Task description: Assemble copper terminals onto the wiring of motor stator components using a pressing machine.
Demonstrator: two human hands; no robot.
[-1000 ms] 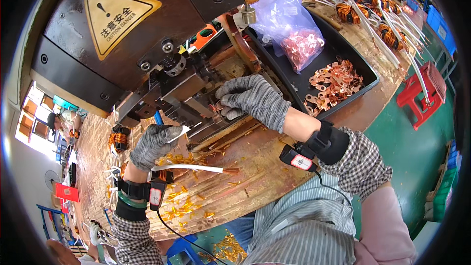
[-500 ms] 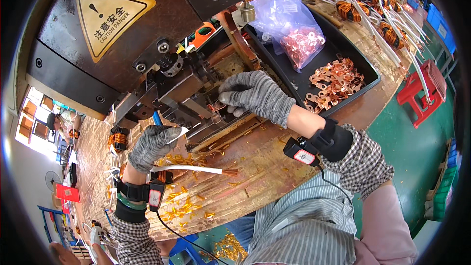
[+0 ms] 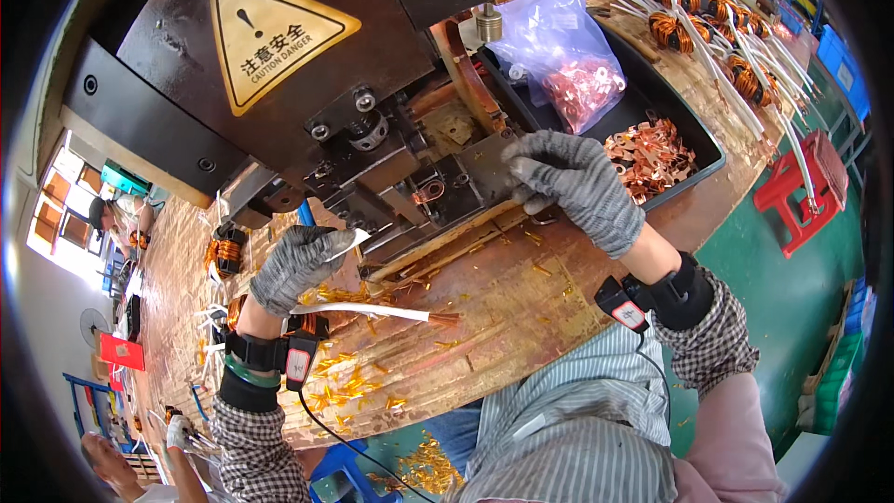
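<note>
My left hand [image 3: 303, 265], in a grey knit glove, is closed on a white cable [image 3: 359, 238] whose end points at the tooling of a dark press [image 3: 279, 102]. A copper ring terminal [image 3: 429, 192] lies in the press's lower die. My right hand [image 3: 582, 188], gloved too, hovers at the right end of the die block [image 3: 480, 168], apart from the terminal. Its fingers are bent and a little apart, with nothing visible between them. Below my left hand, another white cable [image 3: 386, 311] with a bare copper end lies on the table.
A black tray [image 3: 712, 154] at the right holds loose copper terminals [image 3: 652, 158] and a plastic bag [image 3: 582, 84] of more. Copper-wound coils [image 3: 675, 28] with white leads lie beyond it. Yellow scraps [image 3: 349, 391] litter the wooden table [image 3: 503, 335]. Co-workers are at the left.
My right hand has drawn back to the right from the die, leaving the copper terminal in view there. My left hand keeps hold of the white cable. The whole view has shifted slightly.
</note>
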